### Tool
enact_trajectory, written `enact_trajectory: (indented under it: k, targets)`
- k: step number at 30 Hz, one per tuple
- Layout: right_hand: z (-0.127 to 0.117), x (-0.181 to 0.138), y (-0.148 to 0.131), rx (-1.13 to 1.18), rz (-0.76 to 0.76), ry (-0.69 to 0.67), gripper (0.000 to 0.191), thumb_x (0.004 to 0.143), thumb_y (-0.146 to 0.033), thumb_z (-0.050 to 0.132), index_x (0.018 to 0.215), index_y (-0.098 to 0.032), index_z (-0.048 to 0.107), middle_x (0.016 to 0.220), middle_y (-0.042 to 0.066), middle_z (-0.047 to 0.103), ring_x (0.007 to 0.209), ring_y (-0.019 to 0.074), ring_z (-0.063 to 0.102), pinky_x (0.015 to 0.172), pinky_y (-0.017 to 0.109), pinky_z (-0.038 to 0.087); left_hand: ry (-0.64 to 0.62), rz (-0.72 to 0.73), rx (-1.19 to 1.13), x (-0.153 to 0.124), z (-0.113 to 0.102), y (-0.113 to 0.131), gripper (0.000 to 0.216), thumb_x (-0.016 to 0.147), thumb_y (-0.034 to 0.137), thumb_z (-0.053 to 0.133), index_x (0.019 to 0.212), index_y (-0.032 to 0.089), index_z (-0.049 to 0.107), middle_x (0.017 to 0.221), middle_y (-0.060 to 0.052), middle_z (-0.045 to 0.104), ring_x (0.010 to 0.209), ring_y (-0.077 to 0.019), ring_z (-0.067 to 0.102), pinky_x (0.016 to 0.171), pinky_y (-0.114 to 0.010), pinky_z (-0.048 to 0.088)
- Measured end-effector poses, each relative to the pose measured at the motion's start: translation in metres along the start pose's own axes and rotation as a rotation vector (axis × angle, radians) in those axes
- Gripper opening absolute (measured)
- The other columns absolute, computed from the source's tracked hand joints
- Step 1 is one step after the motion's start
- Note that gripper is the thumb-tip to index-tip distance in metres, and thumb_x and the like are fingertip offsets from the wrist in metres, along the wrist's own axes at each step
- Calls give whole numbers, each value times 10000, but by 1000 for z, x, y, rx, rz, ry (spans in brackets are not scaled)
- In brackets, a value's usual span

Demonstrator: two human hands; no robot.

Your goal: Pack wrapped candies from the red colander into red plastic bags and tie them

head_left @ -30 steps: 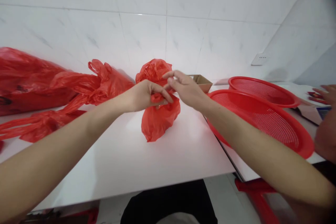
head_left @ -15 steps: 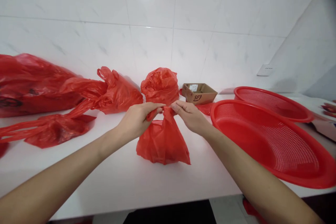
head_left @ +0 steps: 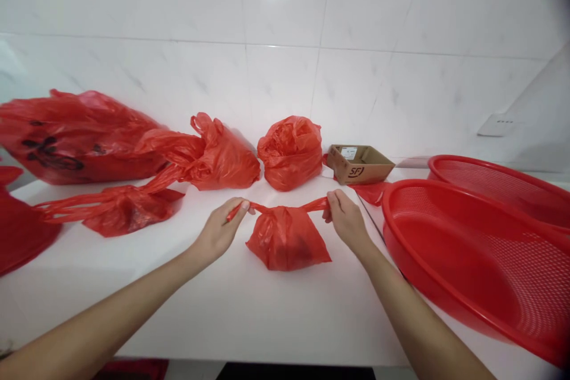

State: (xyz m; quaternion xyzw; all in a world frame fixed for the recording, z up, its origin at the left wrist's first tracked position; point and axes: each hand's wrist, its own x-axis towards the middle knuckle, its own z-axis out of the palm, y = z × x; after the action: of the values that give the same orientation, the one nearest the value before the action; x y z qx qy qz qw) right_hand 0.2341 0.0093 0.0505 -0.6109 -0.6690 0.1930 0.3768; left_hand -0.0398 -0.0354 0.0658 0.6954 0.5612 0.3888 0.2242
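A small red plastic bag (head_left: 288, 240) rests on the white table in front of me, its top drawn together and its two handles stretched out sideways. My left hand (head_left: 222, 225) pinches the left handle, whose end pokes out past the fingers. On the other side, my right hand (head_left: 345, 218) is closed on the right handle. Both handles are taut and meet at the bunched top of the bag. Something dark shows faintly through the plastic; what it is I cannot tell.
Along the tiled wall stand a large red bag (head_left: 89, 142), a tied red bag (head_left: 222, 157), a rounded red bag (head_left: 291, 154) and a cardboard box (head_left: 363, 172). A flat tied bag (head_left: 129, 211) lies left. Red plastic baskets (head_left: 449, 261) fill the right.
My hands have moved apart, pulling the handles out to both sides. The bag's top has sunk lower and tightened. The view has turned a little to the left.
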Motion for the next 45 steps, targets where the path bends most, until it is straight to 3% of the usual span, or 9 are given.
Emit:
enact_trajectory:
  k: [5, 9, 13, 20, 27, 32, 39, 45]
  targets:
    - [35, -12, -25, -222, 22, -35, 298, 964, -520, 314, 968, -230, 382, 737, 9, 632, 657, 204, 597, 565, 257, 260, 132, -34, -15, 22, 57, -3, 410, 984, 505, 209, 836, 216, 459, 839, -18, 576, 806, -171, 557, 751, -281, 440]
    - [56, -13, -22, -300, -28, -107, 181, 963, -393, 343, 972, -214, 370, 718, 24, 606, 620, 209, 576, 556, 263, 240, 125, -57, 67, 25, 79, -3, 381, 983, 511, 198, 803, 238, 393, 774, 10, 542, 708, -170, 527, 658, -276, 393]
    - [52, -8, -2, -241, -98, -128, 106, 948, -330, 350, 919, -229, 361, 745, 6, 587, 625, 188, 555, 570, 256, 279, 88, -85, 156, 26, 76, -10, 326, 982, 488, 212, 840, 257, 392, 667, 27, 520, 608, -179, 519, 618, -279, 354]
    - [32, 3, 25, -113, -118, -34, 171, 931, -406, 383, 881, -245, 354, 674, -36, 515, 568, 178, 502, 571, 259, 309, -24, -96, 306, 31, 62, -26, 290, 980, 435, 228, 900, 272, 454, 635, 13, 544, 581, -191, 542, 600, -270, 367]
    - [48, 37, 43, -301, -50, -121, 72, 920, -291, 443, 893, -228, 425, 732, -4, 580, 627, 160, 517, 558, 240, 249, -145, -149, 520, 67, 75, -38, 300, 950, 380, 297, 945, 244, 564, 836, -93, 670, 732, -261, 628, 633, -319, 406]
    - [58, 44, 60, -347, -29, -160, 33, 915, -257, 451, 907, -227, 459, 765, 4, 605, 644, 156, 522, 557, 238, 234, -218, -166, 611, 80, 84, -45, 283, 934, 331, 341, 976, 236, 604, 880, -105, 697, 789, -266, 648, 677, -335, 436]
    - [66, 41, 64, -399, -21, -140, 99, 933, -314, 445, 938, -224, 486, 666, -1, 550, 571, 154, 456, 557, 259, 177, -182, -186, 654, 74, 93, -52, 286, 944, 278, 330, 1121, 237, 551, 1015, -110, 707, 902, -283, 645, 741, -346, 428]
    - [61, 44, 70, -299, 51, -39, 203, 932, -403, 427, 835, -226, 444, 623, -17, 513, 568, 153, 438, 562, 250, 221, -141, -214, 590, 68, 90, -53, 306, 950, 346, 322, 1049, 242, 592, 1015, -107, 704, 914, -295, 642, 736, -349, 418]
